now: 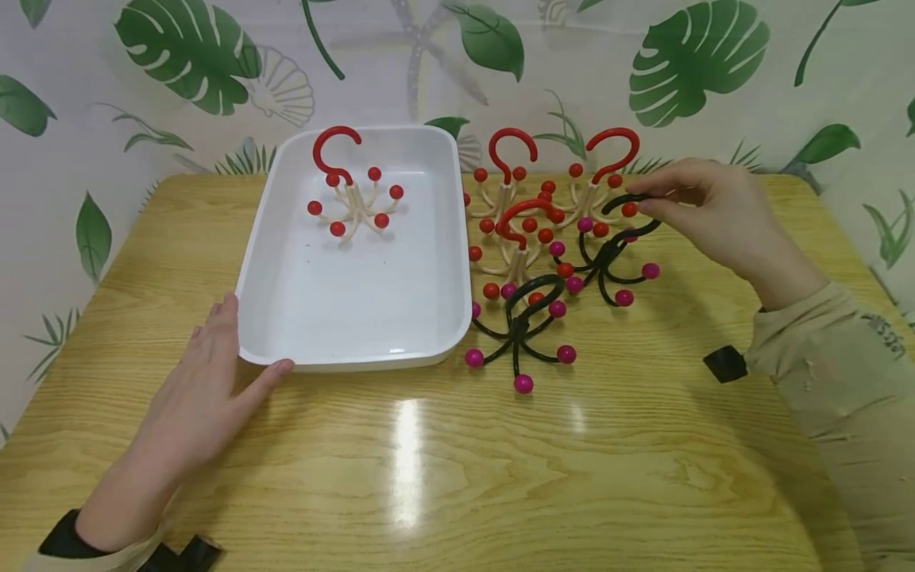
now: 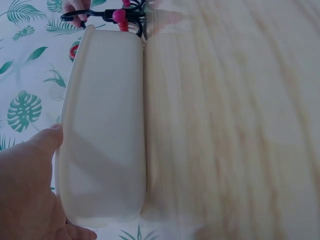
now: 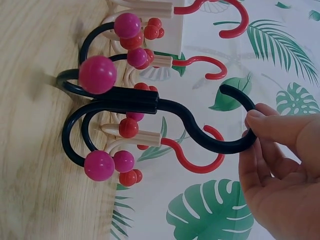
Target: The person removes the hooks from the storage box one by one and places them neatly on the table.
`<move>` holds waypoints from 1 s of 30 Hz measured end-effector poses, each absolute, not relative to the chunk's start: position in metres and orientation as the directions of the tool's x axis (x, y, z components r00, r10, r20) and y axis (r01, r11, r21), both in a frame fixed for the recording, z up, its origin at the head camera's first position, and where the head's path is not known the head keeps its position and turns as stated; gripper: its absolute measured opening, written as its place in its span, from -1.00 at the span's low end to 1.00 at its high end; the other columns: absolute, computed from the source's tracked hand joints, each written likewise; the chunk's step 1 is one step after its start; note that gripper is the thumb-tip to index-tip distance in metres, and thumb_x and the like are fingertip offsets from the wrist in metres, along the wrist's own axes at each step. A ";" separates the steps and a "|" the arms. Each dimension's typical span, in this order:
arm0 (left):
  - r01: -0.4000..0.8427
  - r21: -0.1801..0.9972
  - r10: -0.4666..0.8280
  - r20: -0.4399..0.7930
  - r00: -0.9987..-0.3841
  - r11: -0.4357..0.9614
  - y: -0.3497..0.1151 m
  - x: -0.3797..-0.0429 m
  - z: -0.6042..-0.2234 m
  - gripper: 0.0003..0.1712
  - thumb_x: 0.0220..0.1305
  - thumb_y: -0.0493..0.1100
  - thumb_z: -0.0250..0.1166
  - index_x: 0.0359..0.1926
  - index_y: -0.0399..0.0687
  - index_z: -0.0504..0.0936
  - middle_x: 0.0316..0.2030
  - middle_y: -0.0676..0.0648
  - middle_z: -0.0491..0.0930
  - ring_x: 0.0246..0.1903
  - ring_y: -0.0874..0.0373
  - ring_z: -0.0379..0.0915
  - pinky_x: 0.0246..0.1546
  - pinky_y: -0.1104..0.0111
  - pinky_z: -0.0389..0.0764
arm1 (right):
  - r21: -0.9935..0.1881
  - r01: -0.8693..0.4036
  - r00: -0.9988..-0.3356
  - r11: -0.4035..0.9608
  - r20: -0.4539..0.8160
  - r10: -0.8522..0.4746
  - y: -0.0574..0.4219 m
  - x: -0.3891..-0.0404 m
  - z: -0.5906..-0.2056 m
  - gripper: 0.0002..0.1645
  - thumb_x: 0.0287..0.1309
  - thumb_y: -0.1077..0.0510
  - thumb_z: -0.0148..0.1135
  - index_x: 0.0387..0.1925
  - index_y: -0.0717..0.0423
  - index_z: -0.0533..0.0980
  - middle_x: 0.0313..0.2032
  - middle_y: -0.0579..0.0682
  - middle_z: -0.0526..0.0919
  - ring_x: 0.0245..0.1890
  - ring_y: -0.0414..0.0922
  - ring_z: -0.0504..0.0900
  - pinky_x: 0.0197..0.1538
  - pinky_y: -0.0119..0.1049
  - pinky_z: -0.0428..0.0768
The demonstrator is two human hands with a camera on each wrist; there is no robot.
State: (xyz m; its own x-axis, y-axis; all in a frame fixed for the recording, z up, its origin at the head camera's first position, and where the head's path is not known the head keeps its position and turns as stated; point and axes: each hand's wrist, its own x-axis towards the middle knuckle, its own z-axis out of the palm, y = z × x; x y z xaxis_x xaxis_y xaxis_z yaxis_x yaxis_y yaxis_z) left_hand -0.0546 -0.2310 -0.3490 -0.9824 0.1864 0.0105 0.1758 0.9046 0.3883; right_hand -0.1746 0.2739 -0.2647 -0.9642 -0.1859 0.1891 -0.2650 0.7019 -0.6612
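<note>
My right hand [image 1: 715,218] pinches the curved top of a black multi-arm hanging hook [image 3: 125,100] with pink balls on its arm tips. In the right wrist view the hook's arms reach the wooden table, though I cannot tell whether they bear on it. My left hand [image 1: 203,385] touches the near left corner of a white tray [image 1: 350,318], its fingers along the side and thumb at the front rim. Inside the tray stands a beige hook [image 1: 353,202] with a red top and red balls. Another black hook [image 1: 519,330] stands right of the tray's near corner.
Three more beige hooks with red tops stand close together right of the tray: one at the back [image 1: 505,193], one farther right [image 1: 592,195], one nearer [image 1: 518,262]. Their arms overlap in view. A leaf-patterned sheet [image 1: 572,71] rises behind the wooden table [image 1: 608,477].
</note>
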 end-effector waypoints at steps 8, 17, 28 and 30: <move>0.178 0.391 0.188 0.012 -0.982 0.903 -0.231 -0.055 -0.349 0.10 0.36 0.30 -0.01 0.46 -0.22 -0.46 0.47 -0.28 -0.35 0.44 -0.14 -0.45 0.43 0.09 -0.33 | -0.656 -0.253 -0.967 0.711 0.169 -0.189 0.274 -0.174 -0.265 -0.68 0.25 0.17 0.23 0.03 0.09 0.61 -0.10 -0.25 0.60 -0.21 -0.39 0.54 -0.23 -0.67 0.48; 0.168 0.391 0.179 0.007 -0.984 0.905 -0.231 -0.055 -0.349 0.11 0.35 0.32 -0.01 0.46 -0.21 -0.46 0.47 -0.26 -0.35 0.44 -0.13 -0.45 0.43 0.10 -0.34 | -0.670 -0.236 -0.972 0.704 0.153 -0.180 0.275 -0.176 -0.267 -0.67 0.26 0.13 0.22 0.05 0.07 0.61 -0.07 -0.23 0.58 -0.20 -0.39 0.54 -0.24 -0.66 0.48; 0.158 0.393 0.173 -0.005 -0.985 0.906 -0.231 -0.054 -0.347 0.12 0.34 0.33 -0.01 0.46 -0.21 -0.46 0.47 -0.28 -0.34 0.44 -0.13 -0.46 0.43 0.12 -0.35 | -0.634 -0.271 -0.963 0.725 0.191 -0.193 0.267 -0.176 -0.260 -0.70 0.25 0.17 0.22 0.00 0.16 0.60 -0.05 -0.11 0.59 -0.19 -0.39 0.52 -0.20 -0.63 0.47; 0.161 0.389 0.176 -0.002 -0.984 0.907 -0.231 -0.054 -0.346 0.12 0.34 0.33 -0.01 0.46 -0.21 -0.46 0.47 -0.27 -0.34 0.44 -0.13 -0.47 0.43 0.11 -0.35 | -0.630 -0.287 -0.958 0.721 0.205 -0.203 0.264 -0.177 -0.258 -0.71 0.25 0.18 0.23 -0.01 0.18 0.59 -0.06 -0.09 0.60 -0.19 -0.37 0.52 -0.19 -0.62 0.47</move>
State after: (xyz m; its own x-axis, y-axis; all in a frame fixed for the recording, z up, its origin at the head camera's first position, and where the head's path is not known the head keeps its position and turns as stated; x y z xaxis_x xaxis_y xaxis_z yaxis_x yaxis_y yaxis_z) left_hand -0.0538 -0.2312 -0.3464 -0.9845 0.1755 -0.0024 0.1607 0.9069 0.3894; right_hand -0.1769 0.2641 -0.2575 -0.9576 -0.2029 0.2046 -0.2875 0.7210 -0.6305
